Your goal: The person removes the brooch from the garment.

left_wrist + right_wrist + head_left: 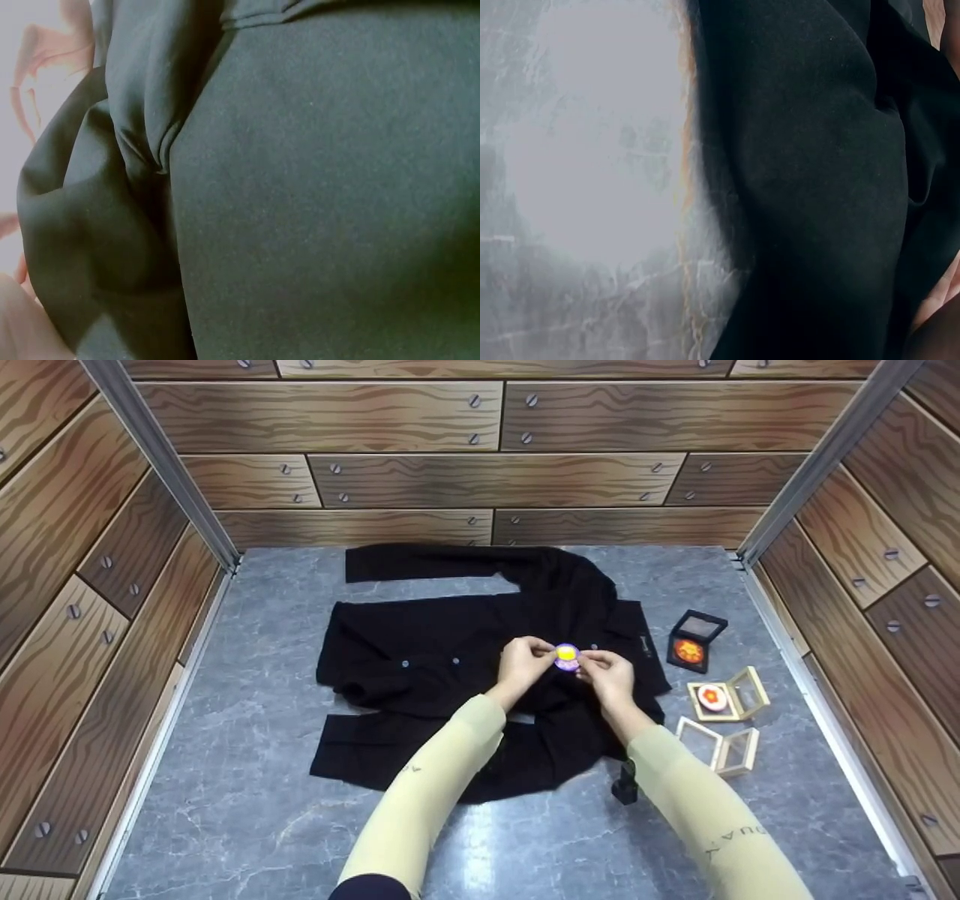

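A small round badge (567, 657) with a purple rim and a yellow middle is over the chest part of a black jacket (427, 634). My left hand (523, 664) pinches the badge's left edge between thumb and fingers. At its right edge, the thumb and fingers of my right hand (609, 679) pinch it too. The jacket lies spread on its side, collar end to the right, with several buttons along its front. Black cloth (322, 180) fills most of the left wrist view, and only bits of hands show at its left edge. In the right wrist view, fingers peek in at the right edge.
To the right, an open black case (688, 649) holds an orange round piece. Below it stand an open wooden case (727, 701) with a white-and-red disc and another open wooden case (720, 746). A small black object (625, 784) lies by the right forearm. Wood-patterned walls enclose the grey surface.
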The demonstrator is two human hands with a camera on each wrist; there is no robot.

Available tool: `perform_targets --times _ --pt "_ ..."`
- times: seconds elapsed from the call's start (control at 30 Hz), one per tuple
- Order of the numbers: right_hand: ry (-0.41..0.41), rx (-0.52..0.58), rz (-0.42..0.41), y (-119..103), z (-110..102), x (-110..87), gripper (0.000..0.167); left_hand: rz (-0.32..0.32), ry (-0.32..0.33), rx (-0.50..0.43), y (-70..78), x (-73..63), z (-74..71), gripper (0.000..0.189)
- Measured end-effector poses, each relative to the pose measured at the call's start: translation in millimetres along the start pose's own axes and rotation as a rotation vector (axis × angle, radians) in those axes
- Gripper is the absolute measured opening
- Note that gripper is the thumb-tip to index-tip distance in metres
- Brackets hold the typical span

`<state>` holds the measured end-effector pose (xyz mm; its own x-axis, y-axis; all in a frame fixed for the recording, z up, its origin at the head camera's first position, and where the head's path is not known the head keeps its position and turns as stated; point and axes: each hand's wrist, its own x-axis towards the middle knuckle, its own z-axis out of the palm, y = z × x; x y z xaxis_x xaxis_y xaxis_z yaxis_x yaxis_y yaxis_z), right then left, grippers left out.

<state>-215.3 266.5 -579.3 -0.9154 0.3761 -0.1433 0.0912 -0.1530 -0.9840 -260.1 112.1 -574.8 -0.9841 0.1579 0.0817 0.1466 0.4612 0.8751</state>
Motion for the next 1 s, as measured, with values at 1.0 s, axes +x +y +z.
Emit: perform_targets --times 1.0 --pt "0.003 -0.034 0.027 10 -33 -12.5 0.015 0.043 -0.068 -0.034 2.1 -14.3 11.9 0.012"
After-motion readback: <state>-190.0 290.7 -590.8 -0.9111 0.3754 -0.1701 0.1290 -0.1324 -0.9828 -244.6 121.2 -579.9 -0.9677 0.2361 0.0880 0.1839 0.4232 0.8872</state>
